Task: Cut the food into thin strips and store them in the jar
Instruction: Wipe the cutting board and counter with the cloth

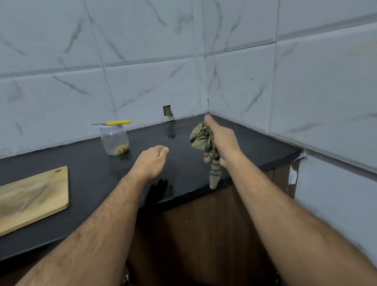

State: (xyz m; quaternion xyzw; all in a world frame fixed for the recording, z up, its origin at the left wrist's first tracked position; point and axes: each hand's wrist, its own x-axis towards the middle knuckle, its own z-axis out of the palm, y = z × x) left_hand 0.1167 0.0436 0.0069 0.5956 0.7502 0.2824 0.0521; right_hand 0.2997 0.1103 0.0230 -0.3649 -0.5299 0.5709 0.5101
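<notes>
The right hand [223, 139] holds a crumpled greenish cloth [202, 139] in a closed grip, the thumb pointing up and away, and a striped end of the cloth hangs down past the front edge of the black surface [92, 171]. The left hand [153, 161] hovers just above the surface with its fingers loosely curled; it holds nothing.

The plastic jar [114, 140] stands upright near the back wall, to the left of both hands and farther from the person. Its lid is on, and some pale brownish strips lie at the bottom, so the food seems already stored. A knife with a yellow handle [113, 123] lies flat across the lid, its long axis running left to right, the blade pointing left. The wooden cutting board [24, 202] lies at the far left, with no food on it that can be seen.

The left hand is nearer to the jar and the knife; the right one is well apart from them and occupied. The cutting and storing look finished, and the cloth suggests wiping. If the surface is to be wiped, the bare stretch lies directly under and ahead of the right hand, while the jar stays out of its way at the left.
</notes>
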